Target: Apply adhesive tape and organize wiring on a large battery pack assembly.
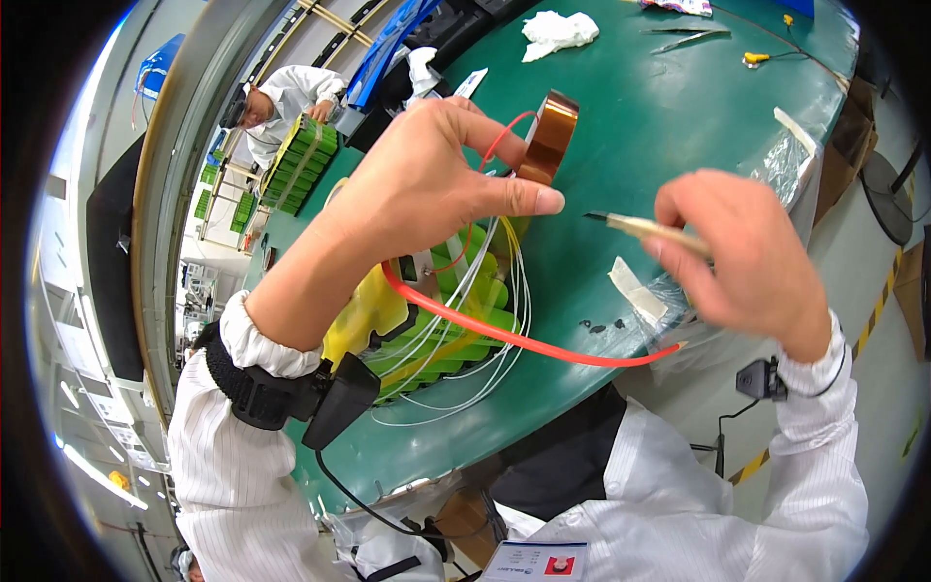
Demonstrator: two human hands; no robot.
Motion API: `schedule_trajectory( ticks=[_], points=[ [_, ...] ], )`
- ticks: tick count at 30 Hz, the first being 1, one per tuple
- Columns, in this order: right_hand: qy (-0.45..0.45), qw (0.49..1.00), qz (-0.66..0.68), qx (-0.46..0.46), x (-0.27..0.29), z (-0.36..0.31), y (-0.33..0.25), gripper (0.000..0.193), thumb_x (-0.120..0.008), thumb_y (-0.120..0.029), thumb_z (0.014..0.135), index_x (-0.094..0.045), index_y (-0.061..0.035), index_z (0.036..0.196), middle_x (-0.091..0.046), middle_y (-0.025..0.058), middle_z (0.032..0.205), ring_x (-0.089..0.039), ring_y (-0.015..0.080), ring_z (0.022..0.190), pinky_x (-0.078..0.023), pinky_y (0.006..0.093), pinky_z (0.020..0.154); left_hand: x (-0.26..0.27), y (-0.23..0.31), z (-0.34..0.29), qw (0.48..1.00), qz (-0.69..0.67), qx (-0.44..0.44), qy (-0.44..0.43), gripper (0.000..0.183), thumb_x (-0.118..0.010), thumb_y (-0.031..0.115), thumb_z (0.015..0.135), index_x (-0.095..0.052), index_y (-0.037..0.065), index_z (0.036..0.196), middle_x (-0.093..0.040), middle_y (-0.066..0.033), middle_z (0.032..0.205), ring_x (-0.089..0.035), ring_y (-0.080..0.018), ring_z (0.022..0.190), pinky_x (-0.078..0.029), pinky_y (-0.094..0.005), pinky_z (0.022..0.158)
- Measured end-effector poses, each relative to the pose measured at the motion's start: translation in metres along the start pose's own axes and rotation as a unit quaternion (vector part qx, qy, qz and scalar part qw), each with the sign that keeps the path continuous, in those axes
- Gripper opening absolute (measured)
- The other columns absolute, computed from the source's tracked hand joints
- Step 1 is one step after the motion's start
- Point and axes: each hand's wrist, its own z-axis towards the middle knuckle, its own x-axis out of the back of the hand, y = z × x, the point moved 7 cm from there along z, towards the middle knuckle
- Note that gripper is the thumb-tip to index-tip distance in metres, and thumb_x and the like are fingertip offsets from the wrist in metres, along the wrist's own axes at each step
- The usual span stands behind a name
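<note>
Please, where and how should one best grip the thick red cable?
Probably just short of its free end, from the right: there the thick red cable bows out clear of the white wires, on the side of the right hand, which holds a slim tool.

One left hand (417, 184) and one right hand (745, 257) are showing, alongside one amber tape roll (551, 141), one knife (645, 228), one thick red cable (514, 338) and one badge (529, 563); several white wires (468, 284) are crossing (too tangled to count).

Lighting's brt, R hand (745, 260) blurred, edges warped
</note>
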Motion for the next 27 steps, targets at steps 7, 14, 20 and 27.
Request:
schedule_trajectory(
  ticks=[7,14,20,27],
  points=[
    [0.055,0.989,-0.002,0.140,-0.024,-0.005,-0.054,0.018,-0.067,-0.010,0.078,-0.051,-0.0052,0.072,-0.035,0.0002,0.051,-0.044,0.0127,0.046,-0.031,0.0289,0.035,-0.002,-0.002,0.007,1.000,-0.013,0.018,-0.002,0.038,-0.088,0.030,0.069,-0.071,0.000,0.084,-0.054,-0.0008,0.080,-0.051,-0.0121,0.076,-0.040,-0.0283,0.068],
    [0.086,0.983,-0.041,0.158,-0.042,-0.001,-0.058,0.012,-0.065,-0.009,0.080,-0.057,0.0002,0.079,-0.036,-0.0008,0.051,-0.045,0.0112,0.046,-0.033,0.0276,0.036,-0.004,-0.002,0.006,0.999,0.032,0.019,-0.008,0.036,-0.087,0.030,0.071,-0.072,0.001,0.086,-0.054,-0.0006,0.082,-0.051,-0.0109,0.075,-0.040,-0.0283,0.067],
    [0.093,0.983,-0.047,0.150,-0.044,0.001,-0.063,0.013,-0.066,-0.008,0.078,-0.057,0.0008,0.081,-0.040,-0.0005,0.052,-0.048,0.0116,0.046,-0.035,0.0274,0.036,-0.003,-0.003,0.004,0.999,0.010,0.036,-0.009,0.035,-0.086,0.030,0.072,-0.072,0.001,0.086,-0.056,-0.0011,0.083,-0.052,-0.0100,0.074,-0.040,-0.0265,0.065],
    [0.065,0.987,-0.055,0.138,-0.045,0.000,-0.064,0.014,-0.065,-0.007,0.074,-0.057,0.0005,0.082,-0.042,0.0003,0.053,-0.050,0.0126,0.046,-0.037,0.0276,0.037,-0.004,-0.003,0.004,0.999,0.003,0.037,-0.007,0.033,-0.086,0.028,0.072,-0.073,0.001,0.085,-0.056,-0.0008,0.083,-0.052,-0.0095,0.075,-0.041,-0.0270,0.065]
  ],
)
